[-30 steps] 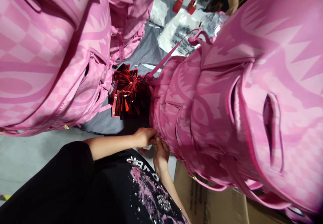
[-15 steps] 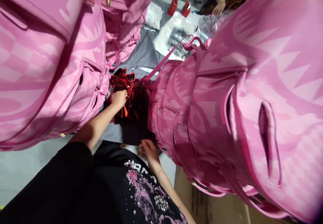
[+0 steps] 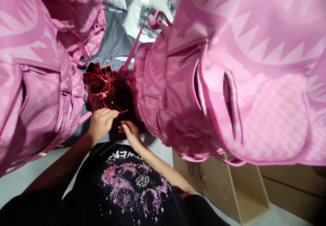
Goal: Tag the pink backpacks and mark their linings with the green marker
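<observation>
A bunch of shiny red hang tags with thin red strings (image 3: 105, 83) lies on the grey-covered table between pink backpacks. Just in front of the bunch, my left hand (image 3: 102, 122) is closed, with a small red tag (image 3: 123, 111) sticking out past its fingertips. Close beside it, to the right and slightly nearer my body, is my right hand (image 3: 131, 134). Its fingers are curled together, and anything in them is too small to make out. The right-hand pink backpack (image 3: 152, 80) stands next to the tags, with its strap reaching toward them.
More pink backpacks (image 3: 48, 93) crowd the left side, and a large one (image 3: 254, 93) fills the right. White plastic bags (image 3: 142, 5) lie at the back on the grey cover (image 3: 114, 39). An open cardboard box (image 3: 209, 181) stands below right.
My left hand has drawn back from the bunch toward my body with a red tag. Both hands are now close together. The view has shifted, so the backpacks appear further left.
</observation>
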A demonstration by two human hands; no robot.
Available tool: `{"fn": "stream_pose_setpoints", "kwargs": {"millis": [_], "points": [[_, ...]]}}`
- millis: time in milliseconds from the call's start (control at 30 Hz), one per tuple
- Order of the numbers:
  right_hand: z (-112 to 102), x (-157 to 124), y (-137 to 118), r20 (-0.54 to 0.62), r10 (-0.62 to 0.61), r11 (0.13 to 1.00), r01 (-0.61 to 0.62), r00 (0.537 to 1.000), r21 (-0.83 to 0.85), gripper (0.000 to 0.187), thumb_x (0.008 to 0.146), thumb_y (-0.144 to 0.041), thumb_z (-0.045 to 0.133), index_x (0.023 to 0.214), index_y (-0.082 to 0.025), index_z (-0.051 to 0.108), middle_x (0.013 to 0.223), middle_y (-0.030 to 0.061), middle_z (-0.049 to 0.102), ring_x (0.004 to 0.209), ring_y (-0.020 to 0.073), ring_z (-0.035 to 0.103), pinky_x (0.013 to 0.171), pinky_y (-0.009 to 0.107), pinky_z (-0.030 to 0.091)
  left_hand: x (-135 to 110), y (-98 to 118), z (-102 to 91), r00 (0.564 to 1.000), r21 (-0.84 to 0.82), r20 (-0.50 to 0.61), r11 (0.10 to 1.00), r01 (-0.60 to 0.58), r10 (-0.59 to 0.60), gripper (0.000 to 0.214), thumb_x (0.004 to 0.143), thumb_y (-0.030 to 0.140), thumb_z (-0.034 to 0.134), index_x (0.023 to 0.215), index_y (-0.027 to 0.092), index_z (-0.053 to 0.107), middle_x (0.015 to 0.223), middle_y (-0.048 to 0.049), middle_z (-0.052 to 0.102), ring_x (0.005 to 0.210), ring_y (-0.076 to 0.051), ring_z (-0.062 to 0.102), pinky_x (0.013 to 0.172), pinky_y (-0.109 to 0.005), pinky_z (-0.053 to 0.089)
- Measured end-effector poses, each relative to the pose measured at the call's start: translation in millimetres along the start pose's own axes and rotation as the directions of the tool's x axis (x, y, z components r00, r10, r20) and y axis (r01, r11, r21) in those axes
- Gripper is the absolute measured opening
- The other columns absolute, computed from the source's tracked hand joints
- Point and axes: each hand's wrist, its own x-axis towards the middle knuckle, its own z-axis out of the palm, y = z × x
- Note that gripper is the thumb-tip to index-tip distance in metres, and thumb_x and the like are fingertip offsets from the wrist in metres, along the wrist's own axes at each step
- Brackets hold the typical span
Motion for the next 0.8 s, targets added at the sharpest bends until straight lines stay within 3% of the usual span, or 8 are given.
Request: {"fn": "stream_pose_setpoints", "kwargs": {"millis": [100, 233, 300, 367, 433, 533, 633, 800], "points": [[-50.7, -54.5, 10.5, -0.177, -0.036, 0.991, 0.013, 0.983, -0.130, 0.022, 0.093, -0.038, 0.052, 0.101, -0.021, 0.064, 0.083, 0.0024, 0.073, 0.071, 0.0169, 0.070, 0.066, 0.030, 0.055, -6.8, 27.0, 18.2, 0.973, -0.120, 0.131, 0.977, -0.176, 0.192, 0.025, 0.100, 0.022, 0.047, 0.099, 0.019, 0.071, 0.088, -0.0025, 0.073, 0.080, -0.015, 0.064, 0.077, -0.028, 0.050], [-96.2, -103.7, 9.8, -0.378, -0.223, 0.934, 0.086, 0.899, -0.346, 0.020, 0.087, -0.033, 0.060, 0.102, -0.021, 0.066, 0.090, 0.0064, 0.074, 0.079, 0.0218, 0.069, 0.079, 0.038, 0.053, -12.1, 52.7, 44.2, 0.899, -0.151, 0.293, 0.944, -0.294, 0.327, 0.030, 0.099, 0.018, 0.043, 0.096, 0.018, 0.073, 0.081, -0.0037, 0.070, 0.077, -0.015, 0.063, 0.070, -0.026, 0.050], [-105.2, -113.9, 5.8, -0.393, -0.319, 0.846, 0.072, 0.863, -0.529, 0.025, 0.088, -0.033, 0.060, 0.108, -0.019, 0.067, 0.090, 0.0084, 0.074, 0.077, 0.0225, 0.068, 0.077, 0.039, 0.052, -12.3, 61.3, 55.6, 0.879, -0.146, 0.360, 0.950, -0.277, 0.311, 0.031, 0.097, 0.015, 0.043, 0.098, 0.018, 0.074, 0.084, -0.0045, 0.071, 0.080, -0.016, 0.065, 0.071, -0.026, 0.050], [-109.2, -118.5, 2.2, -0.354, -0.406, 0.692, 0.031, 0.842, -0.721, 0.025, 0.092, -0.031, 0.055, 0.110, -0.018, 0.068, 0.085, 0.0089, 0.074, 0.070, 0.0213, 0.066, 0.072, 0.037, 0.051, -10.2, 70.2, 65.4, 0.864, -0.153, 0.426, 0.963, -0.222, 0.267, 0.030, 0.094, 0.014, 0.047, 0.103, 0.020, 0.074, 0.094, -0.0048, 0.073, 0.087, -0.017, 0.068, 0.074, -0.026, 0.052], [-111.9, -122.8, 1.0, -0.304, -0.459, 0.593, 0.033, 0.835, -0.804, 0.022, 0.095, -0.029, 0.051, 0.105, -0.018, 0.068, 0.082, 0.0088, 0.074, 0.068, 0.0203, 0.065, 0.070, 0.035, 0.050, -6.7, 80.1, 72.8, 0.846, -0.163, 0.472, 0.967, -0.194, 0.249, 0.028, 0.093, 0.015, 0.050, 0.105, 0.022, 0.075, 0.099, -0.0044, 0.074, 0.091, -0.018, 0.069, 0.075, -0.026, 0.053], [-115.5, -132.4, 4.1, -0.312, -0.516, 0.628, 0.105, 0.798, -0.771, 0.019, 0.096, -0.024, 0.051, 0.106, -0.019, 0.065, 0.091, 0.0090, 0.074, 0.079, 0.0206, 0.068, 0.073, 0.035, 0.052, -1.5, 95.0, 79.3, 0.825, -0.187, 0.504, 0.965, -0.185, 0.256, 0.026, 0.093, 0.017, 0.053, 0.106, 0.024, 0.075, 0.098, -0.0031, 0.074, 0.091, -0.017, 0.069, 0.075, -0.026, 0.053], [-118.4, -137.6, 6.1, -0.455, -0.486, 0.749, 0.087, 0.746, -0.657, 0.018, 0.096, -0.025, 0.050, 0.111, -0.019, 0.060, 0.096, 0.0084, 0.073, 0.084, 0.0199, 0.070, 0.077, 0.034, 0.054, 2.4, 107.5, 82.7, 0.800, -0.227, 0.548, 0.964, -0.140, 0.246, 0.026, 0.092, 0.019, 0.056, 0.107, 0.026, 0.076, 0.103, -0.0021, 0.074, 0.094, -0.017, 0.069, 0.079, -0.025, 0.052], [-123.3, -130.5, 0.0, -0.468, -0.400, 0.798, 0.049, 0.788, -0.600, 0.022, 0.099, -0.031, 0.046, 0.103, -0.020, 0.065, 0.087, 0.0058, 0.073, 0.077, 0.0184, 0.069, 0.071, 0.031, 0.052, 9.0, 126.1, 91.5, 0.708, -0.294, 0.669, 0.955, -0.027, 0.226, 0.024, 0.092, 0.020, 0.055, 0.103, 0.027, 0.075, 0.110, -0.0008, 0.074, 0.103, -0.018, 0.068, 0.085, -0.025, 0.049]]}}
